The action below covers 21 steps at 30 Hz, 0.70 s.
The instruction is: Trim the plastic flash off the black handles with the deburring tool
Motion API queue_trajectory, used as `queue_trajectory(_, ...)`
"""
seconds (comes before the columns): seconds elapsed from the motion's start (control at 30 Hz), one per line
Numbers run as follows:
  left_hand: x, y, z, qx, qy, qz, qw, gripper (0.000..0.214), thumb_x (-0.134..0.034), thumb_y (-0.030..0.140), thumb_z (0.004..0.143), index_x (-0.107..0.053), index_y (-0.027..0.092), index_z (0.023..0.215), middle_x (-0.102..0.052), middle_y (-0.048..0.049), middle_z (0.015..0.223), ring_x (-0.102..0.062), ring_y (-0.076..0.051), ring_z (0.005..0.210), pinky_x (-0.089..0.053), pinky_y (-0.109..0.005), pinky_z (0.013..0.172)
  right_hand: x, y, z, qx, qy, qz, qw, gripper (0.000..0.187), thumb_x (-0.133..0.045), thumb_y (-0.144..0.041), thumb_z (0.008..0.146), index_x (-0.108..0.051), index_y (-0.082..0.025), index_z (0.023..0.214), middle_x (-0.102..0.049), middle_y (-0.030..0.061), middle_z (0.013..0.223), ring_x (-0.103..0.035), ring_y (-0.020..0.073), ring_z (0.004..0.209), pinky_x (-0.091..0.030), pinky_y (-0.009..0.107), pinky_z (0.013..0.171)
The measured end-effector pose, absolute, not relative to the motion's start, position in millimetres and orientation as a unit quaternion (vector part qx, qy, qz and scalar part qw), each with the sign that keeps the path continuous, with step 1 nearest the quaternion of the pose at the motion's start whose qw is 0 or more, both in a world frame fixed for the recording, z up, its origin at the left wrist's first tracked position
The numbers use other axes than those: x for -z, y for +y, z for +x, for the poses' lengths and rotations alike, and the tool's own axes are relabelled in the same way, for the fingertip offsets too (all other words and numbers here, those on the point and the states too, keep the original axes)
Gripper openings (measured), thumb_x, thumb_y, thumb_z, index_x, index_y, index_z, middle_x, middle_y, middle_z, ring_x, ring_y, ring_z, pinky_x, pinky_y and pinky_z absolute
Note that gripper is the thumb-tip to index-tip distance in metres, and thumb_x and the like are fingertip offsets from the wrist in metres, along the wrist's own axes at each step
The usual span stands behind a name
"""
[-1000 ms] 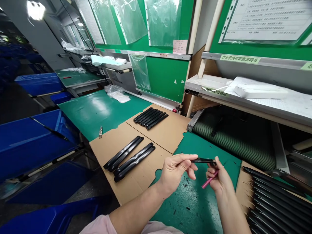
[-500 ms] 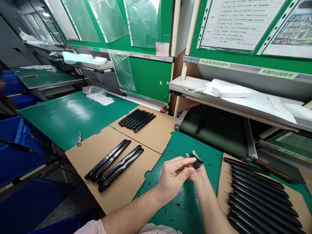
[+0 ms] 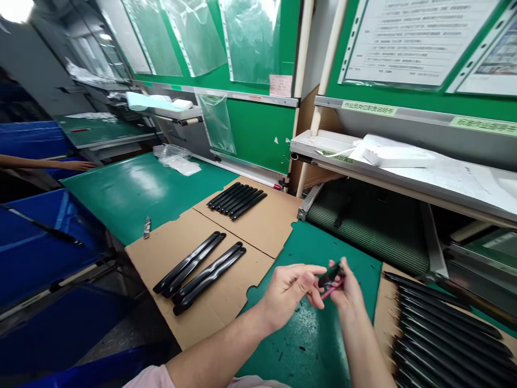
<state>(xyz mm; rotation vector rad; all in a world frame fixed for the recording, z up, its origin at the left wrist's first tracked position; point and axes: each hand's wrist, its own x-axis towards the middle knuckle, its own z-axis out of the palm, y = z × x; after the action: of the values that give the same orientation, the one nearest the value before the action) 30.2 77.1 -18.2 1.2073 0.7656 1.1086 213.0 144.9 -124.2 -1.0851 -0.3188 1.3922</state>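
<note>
Left hand [image 3: 288, 296] pinches black piece [image 3: 328, 276] above bench [image 3: 319, 345]; right hand [image 3: 343, 285], alongside, grasps pink stick [image 3: 328, 292]. Advisable: brace piece firmly, keep stick pressure light.

I see the black piece [image 3: 329, 276] only blurred; whether the left grip [image 3: 290, 293] touches it, I cannot tell. The right grip [image 3: 346, 286] hides part of the pink stick [image 3: 330, 291]. My view cuts the lowest strips [image 3: 456, 360].
</note>
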Motion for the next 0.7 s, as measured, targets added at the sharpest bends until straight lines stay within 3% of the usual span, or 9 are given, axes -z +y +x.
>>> queue_trajectory(0.13, 21.0, 75.2, -3.8, -0.327, 0.405, 0.565, 0.640, 0.059, -0.050, 0.057, 0.090, -0.060, 0.014, 0.129, -0.070, -0.0081, 0.080, -0.067, -0.020, 0.070, -0.053, -0.033, 0.069, 94.3, 136.1, 228.6, -0.519, -0.152, -0.490, 0.683, 0.051, -0.086, -0.054, 0.060, -0.064, -0.013, 0.082, -0.065, 0.0000, 0.068, -0.037, 0.0000, 0.038, -0.029, 0.011, 0.031)
queue_trajectory(0.23, 31.1, 76.8, -21.4, -0.280, 0.485, 0.630, 0.538, 0.049, -0.058, 0.053, 0.086, -0.064, 0.023, 0.124, -0.068, -0.0093, 0.109, -0.064, -0.026, 0.102, -0.048, -0.038, 0.092, 63.1, 120.6, 224.2, -0.397, -0.243, -0.515, 0.720, 0.041, -0.081, -0.047, 0.072, -0.069, -0.016, 0.096, -0.069, 0.0040, 0.079, -0.044, 0.0039, 0.041, -0.033, 0.016, 0.032)
queue_trajectory(0.33, 47.1, 84.8, -24.1, -0.342, 0.566, 0.571, 0.487, 0.056, -0.062, 0.054, 0.082, -0.058, 0.024, 0.130, -0.055, -0.0123, 0.135, -0.046, -0.030, 0.128, -0.035, -0.042, 0.108, 39.5, 99.1, 209.7, -0.207, -0.424, -0.535, 0.700, 0.044, -0.073, -0.044, 0.082, -0.064, -0.021, 0.119, -0.070, 0.0115, 0.102, -0.053, 0.0107, 0.045, -0.039, 0.023, 0.034)
queue_trajectory(0.4, 55.4, 93.3, -18.4, -0.395, 0.538, 0.448, 0.594, 0.062, -0.059, 0.059, 0.083, -0.054, 0.019, 0.130, -0.057, -0.0170, 0.129, -0.053, -0.030, 0.121, -0.039, -0.045, 0.104, 36.1, 87.5, 195.9, -0.142, -0.537, -0.516, 0.651, 0.049, -0.070, -0.046, 0.083, -0.063, -0.022, 0.125, -0.068, 0.0140, 0.114, -0.062, 0.0167, 0.055, -0.043, 0.025, 0.037)
queue_trajectory(0.5, 56.8, 109.7, -7.5, -0.427, 0.362, 0.257, 0.788, 0.055, -0.055, 0.058, 0.086, -0.055, 0.013, 0.118, -0.066, -0.0164, 0.105, -0.066, -0.023, 0.090, -0.051, -0.038, 0.082, 49.2, 79.8, 168.5, -0.127, -0.683, -0.457, 0.556, 0.032, -0.061, -0.045, 0.089, -0.071, -0.026, 0.113, -0.069, 0.0099, 0.116, -0.071, 0.0225, 0.075, -0.050, 0.024, 0.049)
queue_trajectory(0.57, 52.4, 124.2, -5.3, -0.451, 0.317, 0.205, 0.808, 0.039, -0.065, 0.044, 0.084, -0.058, 0.012, 0.105, -0.065, -0.0115, 0.094, -0.063, -0.014, 0.073, -0.049, -0.026, 0.067, 62.7, 80.5, 150.2, -0.095, -0.777, -0.401, 0.475, 0.026, -0.054, -0.033, 0.093, -0.072, -0.031, 0.112, -0.068, 0.0073, 0.120, -0.071, 0.0218, 0.079, -0.051, 0.025, 0.057)
queue_trajectory(0.63, 48.6, 142.9, -9.3, -0.488, 0.345, 0.207, 0.775, 0.027, -0.071, 0.029, 0.080, -0.058, 0.012, 0.098, -0.059, -0.0047, 0.085, -0.052, -0.006, 0.058, -0.042, -0.017, 0.054, 73.2, 84.0, 138.5, -0.068, -0.836, -0.348, 0.418, 0.034, -0.052, -0.022, 0.094, -0.067, -0.033, 0.122, -0.065, 0.0072, 0.124, -0.071, 0.0206, 0.077, -0.052, 0.026, 0.061)
queue_trajectory(0.7, 48.9, 165.5, -17.9, -0.507, 0.380, 0.225, 0.740, 0.026, -0.067, 0.031, 0.083, -0.057, 0.014, 0.099, -0.050, 0.0015, 0.075, -0.037, -0.002, 0.048, -0.030, -0.014, 0.044, 77.8, 89.4, 137.5, -0.084, -0.833, -0.341, 0.426, 0.037, -0.055, -0.020, 0.092, -0.064, -0.031, 0.127, -0.066, 0.0079, 0.121, -0.070, 0.0209, 0.078, -0.053, 0.028, 0.064)
